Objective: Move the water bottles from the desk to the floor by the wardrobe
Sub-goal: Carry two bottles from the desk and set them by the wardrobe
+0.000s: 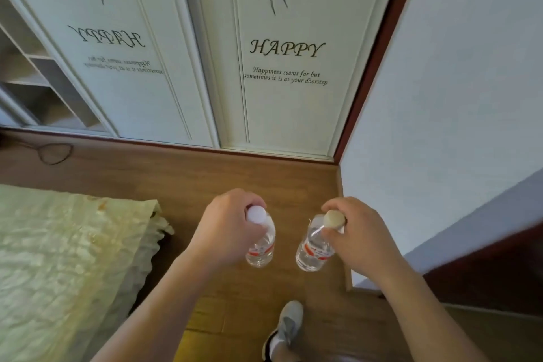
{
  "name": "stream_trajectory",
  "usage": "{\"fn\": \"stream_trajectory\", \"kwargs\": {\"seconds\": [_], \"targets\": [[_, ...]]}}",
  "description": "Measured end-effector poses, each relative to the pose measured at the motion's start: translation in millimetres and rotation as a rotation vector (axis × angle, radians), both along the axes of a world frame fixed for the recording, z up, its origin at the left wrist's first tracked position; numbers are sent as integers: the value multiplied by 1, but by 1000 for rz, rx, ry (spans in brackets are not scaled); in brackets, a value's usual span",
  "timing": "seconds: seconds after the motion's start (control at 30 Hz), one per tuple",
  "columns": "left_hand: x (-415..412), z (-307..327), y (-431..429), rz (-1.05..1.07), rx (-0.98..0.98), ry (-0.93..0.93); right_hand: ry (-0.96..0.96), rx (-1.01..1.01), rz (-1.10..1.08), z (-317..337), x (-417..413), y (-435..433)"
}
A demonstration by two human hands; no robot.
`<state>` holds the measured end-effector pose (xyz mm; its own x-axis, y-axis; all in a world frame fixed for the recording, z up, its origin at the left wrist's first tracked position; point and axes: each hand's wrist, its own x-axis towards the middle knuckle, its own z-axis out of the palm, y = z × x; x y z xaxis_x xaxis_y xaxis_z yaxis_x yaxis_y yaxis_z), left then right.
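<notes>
Both water bottles were off the tabletop and in front of the wardrobe (288,103), carried upright over the wooden floor (235,173) short of its closed door. The left hand (226,229) had its grip clamped round the neck of the white-capped bottle (261,247), fingers curled just under the cap. The right hand (355,232) pinched the tan-capped bottle (313,250) the same way. Holding them from the top probably let each hang plumb, ready to be lowered straight down onto its base. They appeared to hang clear of the boards and apart from each other. The open strip of floor before the wardrobe was narrow. A bed (58,244) with a pale cover closed it on one side of the door, and a white wall (440,126) met the wardrobe's dark frame on the other. The person's shoe (289,323) stood further back from the wardrobe than the bottles. The free room lay ahead, along the wardrobe's base, so they would likely go down there.
</notes>
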<state>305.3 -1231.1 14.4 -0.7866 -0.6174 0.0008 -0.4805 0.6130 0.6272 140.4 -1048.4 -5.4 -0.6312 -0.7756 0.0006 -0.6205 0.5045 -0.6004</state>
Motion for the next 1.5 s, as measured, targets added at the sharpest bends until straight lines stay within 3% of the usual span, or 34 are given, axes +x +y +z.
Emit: {"fn": "stream_trajectory", "kwargs": {"seconds": [0.53, 0.77, 0.9, 1.07, 1.23, 1.5], "targets": [[-249, -25, -161, -102, 36, -78, -66, 138, -87, -23, -225, -146], [-359, -47, -233, -206, 44, -91, -221, 185, -248, -50, -317, -206], [-414, -63, -266, -275, 75, -96, -142, 156, -265, -57, -361, -238], [-479, -78, -294, -314, 99, -102, -174, 148, -286, -69, -421, -267], [-536, -103, -307, -287, 130, -159, -286, 120, -290, -101, -479, -285], [-610, -200, -326, -255, 147, -155, -231, 110, -239, -201, -561, -315]]}}
